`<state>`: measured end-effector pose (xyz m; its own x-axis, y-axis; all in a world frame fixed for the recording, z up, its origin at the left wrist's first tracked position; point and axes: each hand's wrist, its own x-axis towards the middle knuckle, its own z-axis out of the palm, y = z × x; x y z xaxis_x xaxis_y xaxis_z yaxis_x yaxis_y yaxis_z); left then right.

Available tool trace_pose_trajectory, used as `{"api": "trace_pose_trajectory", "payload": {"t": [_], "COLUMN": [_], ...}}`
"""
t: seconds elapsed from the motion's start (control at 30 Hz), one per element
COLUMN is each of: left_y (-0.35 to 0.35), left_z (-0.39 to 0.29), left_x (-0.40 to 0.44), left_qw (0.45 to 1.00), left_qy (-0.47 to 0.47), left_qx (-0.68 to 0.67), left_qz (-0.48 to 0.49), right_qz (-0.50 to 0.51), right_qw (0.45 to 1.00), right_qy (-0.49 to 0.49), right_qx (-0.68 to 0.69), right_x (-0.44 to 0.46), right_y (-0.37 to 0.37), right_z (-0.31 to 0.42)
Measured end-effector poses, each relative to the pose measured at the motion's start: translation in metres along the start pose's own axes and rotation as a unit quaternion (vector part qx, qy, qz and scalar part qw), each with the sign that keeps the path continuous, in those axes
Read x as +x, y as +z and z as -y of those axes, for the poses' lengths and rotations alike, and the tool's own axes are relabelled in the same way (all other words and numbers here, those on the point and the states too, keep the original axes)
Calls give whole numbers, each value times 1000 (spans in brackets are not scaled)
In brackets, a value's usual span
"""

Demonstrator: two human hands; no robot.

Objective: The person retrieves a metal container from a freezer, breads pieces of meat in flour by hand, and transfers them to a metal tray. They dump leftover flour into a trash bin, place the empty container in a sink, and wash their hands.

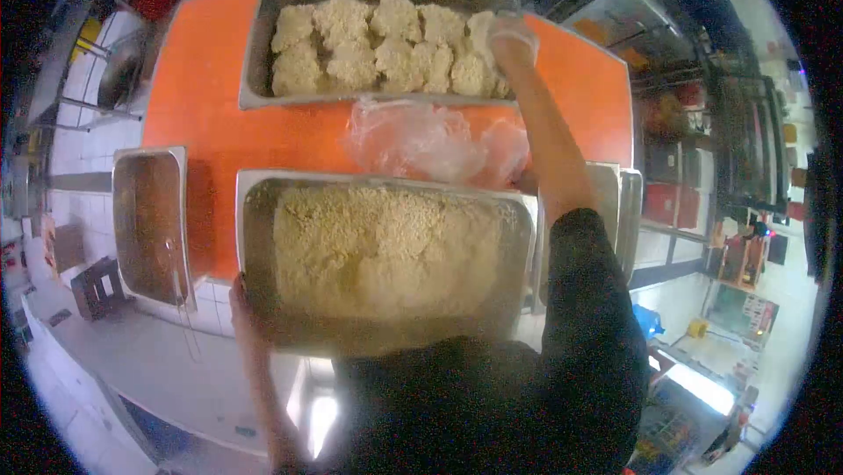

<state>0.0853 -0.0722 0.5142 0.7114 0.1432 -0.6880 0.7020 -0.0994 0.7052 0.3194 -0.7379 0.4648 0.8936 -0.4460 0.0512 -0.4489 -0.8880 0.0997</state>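
Observation:
A deep metal pan [386,181] in front of me holds a pale, crumbly flour-like coating [369,238]. My left hand [240,304] is at its left side, closed on the wall near the front corner. Across the table, a second metal pan [255,71] holds several lumpy breaded pieces [395,18] in two rows. My right hand [512,36] reaches into that pan's right end, at the last breaded pieces. Its fingers are blurred and partly hidden, so their grip does not show. Crumpled clear plastic [421,141] lies between the two pans.
The table has an orange top [206,62]. A narrow metal pan [149,220] with a thin-handled utensil [183,286] is at the left edge. More metal pans [606,181] stand at the right, partly behind my arm. Shelving and kitchen equipment [711,141] are beyond.

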Motion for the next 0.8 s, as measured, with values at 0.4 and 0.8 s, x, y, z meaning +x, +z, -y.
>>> {"api": "trace_pose_trajectory", "payload": {"t": [0.4, 0.8], "left_y": [-14, -19], "left_z": [21, 1], "left_x": [4, -17], "left_qw": [828, 836], "left_qy": [376, 429], "left_qx": [415, 341], "left_qz": [-37, -10], "right_qz": [260, 166], "right_qw": [896, 844], "right_qy": [-275, -488], "right_qx": [232, -149], "right_x": [-356, -376], "right_y": [-57, -32], "right_z": [115, 202]}}
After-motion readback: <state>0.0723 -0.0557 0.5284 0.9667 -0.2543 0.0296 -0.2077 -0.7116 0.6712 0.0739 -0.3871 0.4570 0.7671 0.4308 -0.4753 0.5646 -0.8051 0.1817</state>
